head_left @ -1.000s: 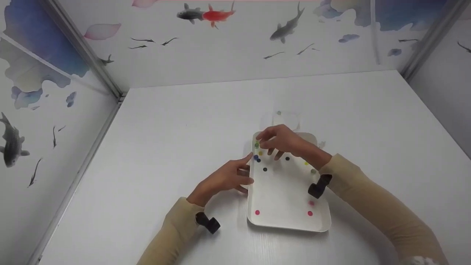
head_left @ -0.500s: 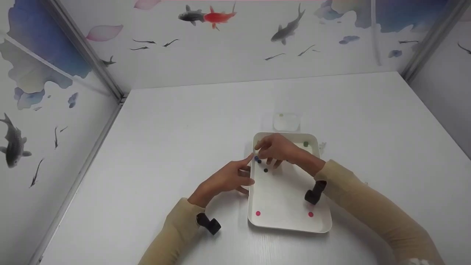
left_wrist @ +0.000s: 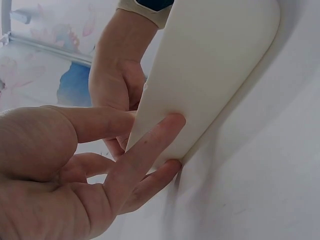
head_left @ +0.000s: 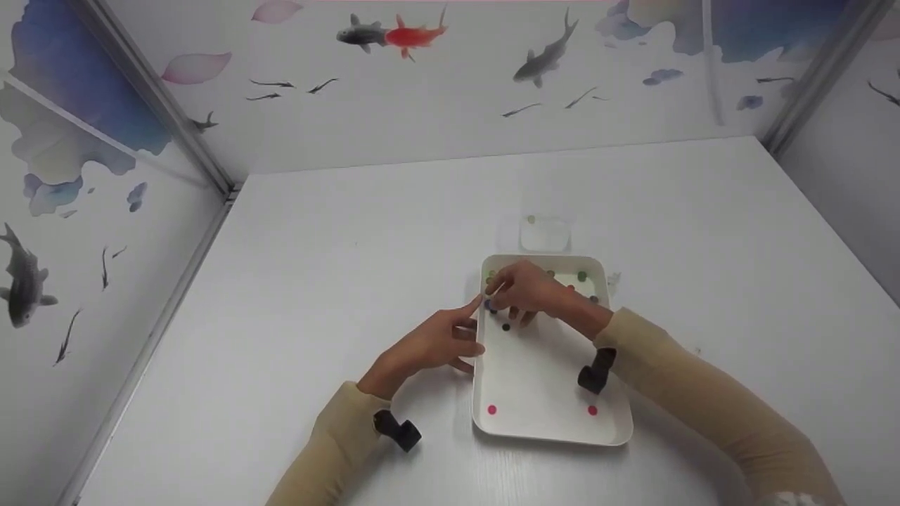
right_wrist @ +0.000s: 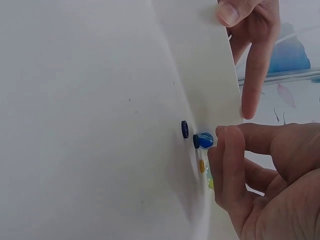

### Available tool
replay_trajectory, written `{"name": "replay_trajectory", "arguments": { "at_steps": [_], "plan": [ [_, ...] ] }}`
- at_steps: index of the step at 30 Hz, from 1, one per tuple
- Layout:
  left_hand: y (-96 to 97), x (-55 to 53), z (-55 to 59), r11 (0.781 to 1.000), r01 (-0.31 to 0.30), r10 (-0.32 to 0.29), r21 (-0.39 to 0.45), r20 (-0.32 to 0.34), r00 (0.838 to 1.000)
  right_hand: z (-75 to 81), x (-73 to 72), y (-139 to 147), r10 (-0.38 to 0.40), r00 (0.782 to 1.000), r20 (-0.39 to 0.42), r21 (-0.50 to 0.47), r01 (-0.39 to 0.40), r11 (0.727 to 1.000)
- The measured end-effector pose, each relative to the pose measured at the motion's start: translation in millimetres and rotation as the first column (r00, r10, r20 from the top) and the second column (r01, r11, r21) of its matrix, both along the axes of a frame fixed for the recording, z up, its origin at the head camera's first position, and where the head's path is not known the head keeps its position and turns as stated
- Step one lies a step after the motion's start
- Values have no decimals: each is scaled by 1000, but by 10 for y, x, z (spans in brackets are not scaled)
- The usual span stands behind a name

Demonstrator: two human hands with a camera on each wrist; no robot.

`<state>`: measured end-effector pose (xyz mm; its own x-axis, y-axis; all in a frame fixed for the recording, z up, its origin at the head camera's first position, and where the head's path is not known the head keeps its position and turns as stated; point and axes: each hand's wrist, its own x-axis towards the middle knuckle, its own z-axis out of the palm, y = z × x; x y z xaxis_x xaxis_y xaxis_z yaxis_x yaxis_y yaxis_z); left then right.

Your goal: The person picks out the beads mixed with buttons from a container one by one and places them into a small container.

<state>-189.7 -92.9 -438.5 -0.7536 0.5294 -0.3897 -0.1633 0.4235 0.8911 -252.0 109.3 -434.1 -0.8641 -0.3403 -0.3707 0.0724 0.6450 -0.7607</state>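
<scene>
A white tray (head_left: 541,379) lies on the table. My left hand (head_left: 439,341) holds its left side, thumb over the rim and fingers against the outer wall (left_wrist: 215,60). My right hand (head_left: 527,288) reaches down inside the far left part of the tray. Its bent thumb and fingers come up to a blue glass marble (right_wrist: 205,140), with no plain grip on it. Beside the marble lie a dark button (right_wrist: 196,141), a dark blue button (right_wrist: 185,129) and a yellow button (right_wrist: 202,166). A yellow-green piece (right_wrist: 211,184) is partly hidden behind the fingers.
Two pink discs (head_left: 492,410) lie at the tray's near end. Green pieces (head_left: 582,276) and a red piece (head_left: 571,288) lie at its far right. Behind the tray stands a clear box (head_left: 545,235) with a yellow-green piece (head_left: 531,219). A small clear object (head_left: 614,279) lies right of the tray.
My right hand has moved nearer along the tray's left side, from the green pieces in the corner to the blue marble. The left hand stays on the tray.
</scene>
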Motion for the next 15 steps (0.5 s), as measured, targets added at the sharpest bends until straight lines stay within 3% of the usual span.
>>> {"name": "replay_trajectory", "arguments": {
  "at_steps": [15],
  "plan": [
    [-32, 1, -17, 999, 14, -14, 39, 5, 1000, -126, -39, 2, -9, 1000, 11, -13, 9, 1000]
  ]
}}
